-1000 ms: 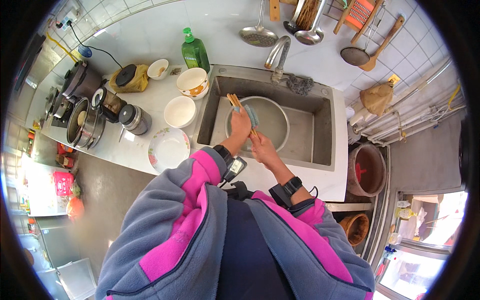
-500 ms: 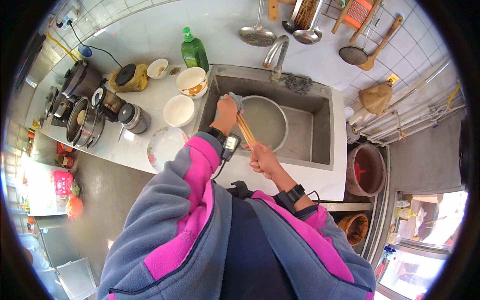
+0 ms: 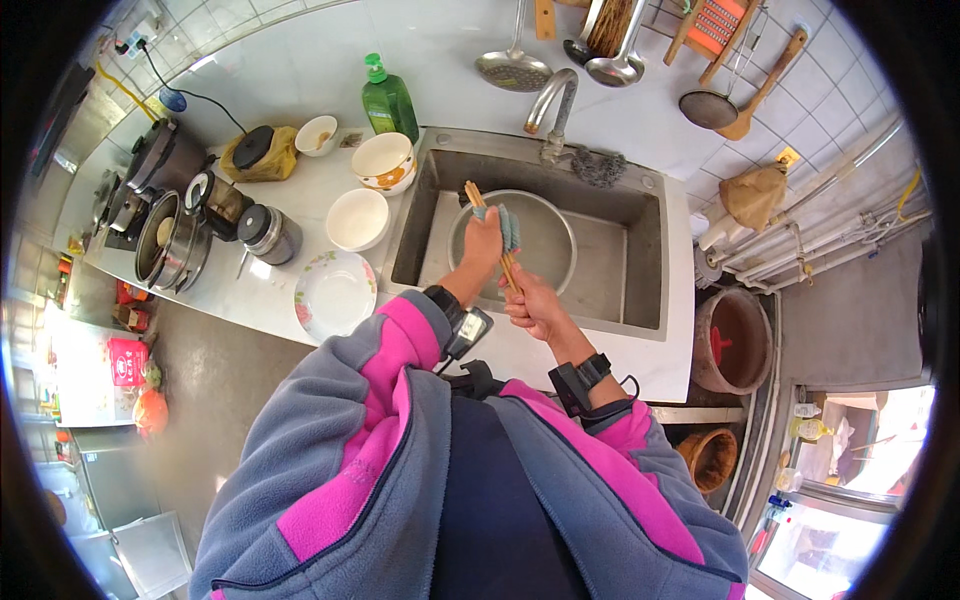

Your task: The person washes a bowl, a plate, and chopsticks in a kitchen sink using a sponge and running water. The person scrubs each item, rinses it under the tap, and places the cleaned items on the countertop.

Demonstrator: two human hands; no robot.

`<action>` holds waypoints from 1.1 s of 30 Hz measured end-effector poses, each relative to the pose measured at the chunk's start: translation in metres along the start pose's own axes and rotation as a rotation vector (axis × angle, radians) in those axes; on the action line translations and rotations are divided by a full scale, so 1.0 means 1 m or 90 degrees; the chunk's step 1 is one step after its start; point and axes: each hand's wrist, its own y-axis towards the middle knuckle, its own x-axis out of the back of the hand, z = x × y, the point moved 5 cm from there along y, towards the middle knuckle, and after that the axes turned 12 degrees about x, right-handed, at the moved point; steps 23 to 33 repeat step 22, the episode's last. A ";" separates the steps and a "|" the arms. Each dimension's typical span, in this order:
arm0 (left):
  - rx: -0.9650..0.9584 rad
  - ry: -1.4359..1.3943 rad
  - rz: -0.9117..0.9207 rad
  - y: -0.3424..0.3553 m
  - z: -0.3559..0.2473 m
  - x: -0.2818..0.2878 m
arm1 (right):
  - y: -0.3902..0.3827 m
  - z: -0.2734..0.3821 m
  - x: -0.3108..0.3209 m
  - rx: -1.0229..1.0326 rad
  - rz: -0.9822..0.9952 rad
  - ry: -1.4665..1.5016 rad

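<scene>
Over the sink (image 3: 645, 250) I hold a bundle of wooden chopsticks (image 3: 474, 194) at a slant. My left hand (image 3: 483, 245) is closed round their upper part with a grey-blue dishcloth (image 3: 511, 230) wrapped about them. The lower ends are gripped by my right hand (image 3: 535, 302), nearer to the sink's front edge. Beneath both hands a round metal basin (image 3: 572, 250) stands in the sink, partly covered by them; it seems to hold cloudy water.
Left of the sink stand an orange-patterned bowl (image 3: 384, 160), a white bowl (image 3: 357, 220) and a floral plate (image 3: 336, 295). A green soap bottle (image 3: 389, 100) is behind them. The faucet (image 3: 553, 110) arches over the sink's back edge, beside a grey scrubber (image 3: 598, 168).
My left hand and the cloth have slid down the chopsticks toward my right hand, so their upper ends now stick out. The bundle has shifted slightly, while my right hand stays near its place.
</scene>
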 end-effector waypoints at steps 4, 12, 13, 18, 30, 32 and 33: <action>-0.190 0.285 -0.195 0.001 0.022 0.003 | 0.010 0.002 0.005 0.068 -0.056 -0.099; -0.034 -0.030 -0.095 0.047 0.013 0.010 | 0.000 0.001 0.001 0.127 -0.064 -0.249; -0.012 -0.009 -0.092 0.051 0.009 0.011 | -0.003 0.001 -0.001 0.117 -0.051 -0.234; 0.023 -0.110 -0.024 0.043 -0.010 0.011 | -0.019 0.003 -0.002 0.107 -0.026 -0.235; 0.130 -0.140 -0.115 0.049 -0.024 0.031 | -0.026 -0.009 0.003 0.027 -0.005 -0.200; 0.130 -0.140 -0.115 0.049 -0.024 0.031 | -0.026 -0.009 0.003 0.027 -0.005 -0.200; 0.130 -0.140 -0.115 0.049 -0.024 0.031 | -0.026 -0.009 0.003 0.027 -0.005 -0.200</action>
